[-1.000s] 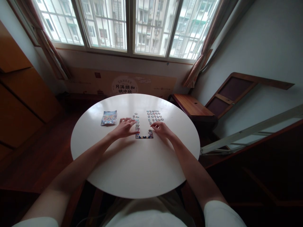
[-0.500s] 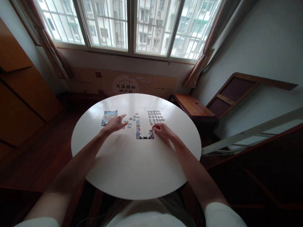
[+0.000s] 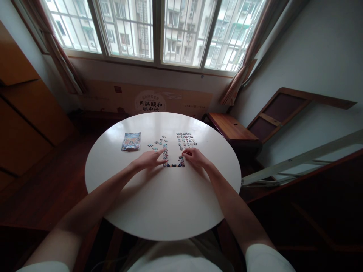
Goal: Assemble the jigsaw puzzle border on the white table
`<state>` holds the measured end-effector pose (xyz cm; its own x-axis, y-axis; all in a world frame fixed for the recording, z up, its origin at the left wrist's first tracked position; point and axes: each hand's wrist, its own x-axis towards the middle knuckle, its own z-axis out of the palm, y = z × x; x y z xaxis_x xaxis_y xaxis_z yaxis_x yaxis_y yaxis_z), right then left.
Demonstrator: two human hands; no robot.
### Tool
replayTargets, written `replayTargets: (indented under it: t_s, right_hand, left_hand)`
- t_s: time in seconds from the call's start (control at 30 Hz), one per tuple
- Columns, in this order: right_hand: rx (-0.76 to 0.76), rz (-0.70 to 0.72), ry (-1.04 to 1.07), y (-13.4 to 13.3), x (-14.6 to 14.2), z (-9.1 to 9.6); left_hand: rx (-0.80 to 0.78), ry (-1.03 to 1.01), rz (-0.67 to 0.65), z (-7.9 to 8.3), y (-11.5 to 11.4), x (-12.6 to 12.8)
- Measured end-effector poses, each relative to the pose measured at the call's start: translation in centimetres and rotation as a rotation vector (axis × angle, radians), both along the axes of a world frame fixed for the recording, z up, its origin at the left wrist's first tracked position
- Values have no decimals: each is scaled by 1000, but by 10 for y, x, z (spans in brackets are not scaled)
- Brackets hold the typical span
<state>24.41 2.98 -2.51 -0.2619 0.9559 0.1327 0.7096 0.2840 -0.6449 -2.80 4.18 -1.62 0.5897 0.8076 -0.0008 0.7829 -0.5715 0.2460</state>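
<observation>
Your puzzle (image 3: 174, 165), a U-shaped strip, lies on the table (image 3: 170, 204) near the centre of the frame, between your hands. Your left hand (image 3: 149, 159) has its fingers spread wide, tips at the U's left side, while your right hand (image 3: 195, 155) has its fingers drawn narrow at the top of the right side, whether on a piece you cannot tell. Rows of pieces (image 3: 187, 140) lie just above that hand, a loose cluster (image 3: 156, 142) above the other, and a packet (image 3: 131, 141) left of centre.
</observation>
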Motion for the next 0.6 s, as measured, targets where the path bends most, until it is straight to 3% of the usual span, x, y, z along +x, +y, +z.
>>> replayTargets:
  t_s: [0.6]
  right_hand:
    - [-15,-10,-3,1,0,-3]
  left_hand:
    - [-40,20,39,13,-1,-1]
